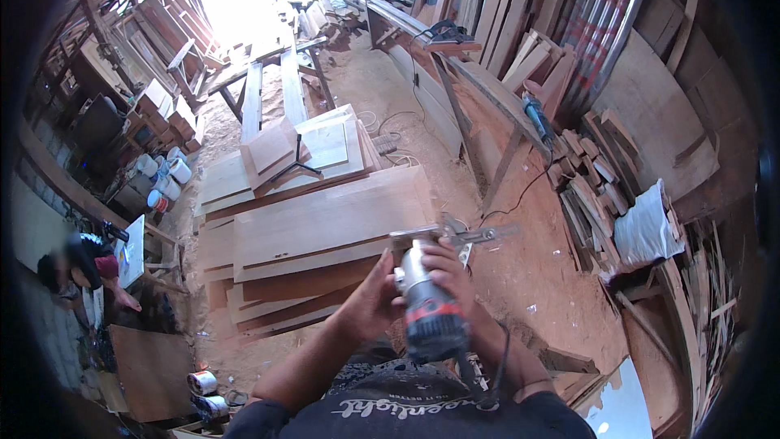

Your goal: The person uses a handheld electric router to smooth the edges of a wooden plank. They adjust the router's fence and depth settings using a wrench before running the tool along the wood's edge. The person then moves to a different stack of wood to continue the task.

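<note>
A handheld trim router (433,317) with a silver body, a dark motor end and a red band is held up in front of my chest. My right hand (451,272) wraps round its body from the right. My left hand (370,297) grips it from the left, the thumb near the base plate. From the base a metal guide arm (479,236) sticks out to the right, a little smeared by motion. A dark cord (504,358) loops down by my right forearm. Just beyond the router lie stacked wooden panels (333,219).
A black three-armed tool (296,164) lies on the farther panels. To the right stands a long wooden bench (496,97) with a blue power tool (536,118) at its near end. Offcuts (589,187) are piled beside it. Another person (89,268) sits at the far left.
</note>
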Demonstrator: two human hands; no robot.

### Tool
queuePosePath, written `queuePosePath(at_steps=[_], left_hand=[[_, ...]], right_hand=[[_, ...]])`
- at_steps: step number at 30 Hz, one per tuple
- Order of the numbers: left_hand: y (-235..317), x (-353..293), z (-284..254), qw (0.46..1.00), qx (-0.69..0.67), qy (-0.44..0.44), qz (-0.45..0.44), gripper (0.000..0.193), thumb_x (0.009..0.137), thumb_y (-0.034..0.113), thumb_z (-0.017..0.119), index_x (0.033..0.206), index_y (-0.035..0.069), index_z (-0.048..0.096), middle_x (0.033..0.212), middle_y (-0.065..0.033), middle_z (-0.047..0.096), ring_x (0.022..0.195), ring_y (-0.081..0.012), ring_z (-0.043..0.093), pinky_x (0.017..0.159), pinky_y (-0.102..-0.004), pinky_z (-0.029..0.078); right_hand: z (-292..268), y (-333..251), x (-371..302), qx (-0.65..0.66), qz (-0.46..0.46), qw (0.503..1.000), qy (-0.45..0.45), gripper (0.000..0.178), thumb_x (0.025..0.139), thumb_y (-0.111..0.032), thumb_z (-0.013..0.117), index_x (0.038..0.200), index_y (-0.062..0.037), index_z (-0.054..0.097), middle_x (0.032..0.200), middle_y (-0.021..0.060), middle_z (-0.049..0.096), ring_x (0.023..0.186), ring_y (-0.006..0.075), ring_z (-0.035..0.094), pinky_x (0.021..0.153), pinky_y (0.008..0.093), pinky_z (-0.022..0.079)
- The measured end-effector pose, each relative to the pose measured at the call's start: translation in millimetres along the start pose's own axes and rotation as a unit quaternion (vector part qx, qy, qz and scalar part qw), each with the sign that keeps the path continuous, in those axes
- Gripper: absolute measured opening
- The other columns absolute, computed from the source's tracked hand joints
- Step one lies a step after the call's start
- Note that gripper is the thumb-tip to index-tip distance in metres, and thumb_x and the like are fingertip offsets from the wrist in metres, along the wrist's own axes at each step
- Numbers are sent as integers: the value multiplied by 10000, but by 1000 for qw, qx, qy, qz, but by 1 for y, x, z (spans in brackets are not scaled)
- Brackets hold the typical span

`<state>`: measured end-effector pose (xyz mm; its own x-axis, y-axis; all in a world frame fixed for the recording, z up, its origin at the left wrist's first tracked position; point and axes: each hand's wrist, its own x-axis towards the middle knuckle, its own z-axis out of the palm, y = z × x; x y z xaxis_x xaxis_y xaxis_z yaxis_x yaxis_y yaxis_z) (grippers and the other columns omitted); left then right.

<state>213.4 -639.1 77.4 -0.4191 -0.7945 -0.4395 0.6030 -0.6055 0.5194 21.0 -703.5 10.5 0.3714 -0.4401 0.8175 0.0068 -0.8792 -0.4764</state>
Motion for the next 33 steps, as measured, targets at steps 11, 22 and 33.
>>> queuePosePath(at_steps=[11, 22, 33], left_hand=[[46, -52, -44, 949, -52, 86, 300, 444, 1004, 337, 651, 1287, 6, 564, 1058, -161, 689, 910, -290, 723, 834, -459, 623], [78, -146, -194, 848, -5, 186, 497, 535, 913, 175, 784, 1357, -14, 554, 1114, -249, 715, 926, -336, 750, 792, -458, 655], [16, -170, -257, 811, 49, 273, 516, 697, 891, 465, 591, 1376, -30, 520, 1179, -248, 667, 1075, -356, 687, 907, -491, 596]], right_hand=[[111, -35, 7, 190, 284, 936, -80, 674, 993, -271, 628, 1552, -3, 364, 1661, 268, 272, 1541, 470, 237, 1268, 541, 185], [60, 59, 76, 210, 458, 706, -498, 412, 1066, -385, 612, 1195, -10, 724, 1031, 66, 759, 912, 157, 705, 837, 311, 563], [307, 247, 198, -324, 144, 884, -304, 425, 898, -104, 654, 1319, -76, 606, 1300, 232, 606, 1142, 449, 627, 978, 521, 533]])
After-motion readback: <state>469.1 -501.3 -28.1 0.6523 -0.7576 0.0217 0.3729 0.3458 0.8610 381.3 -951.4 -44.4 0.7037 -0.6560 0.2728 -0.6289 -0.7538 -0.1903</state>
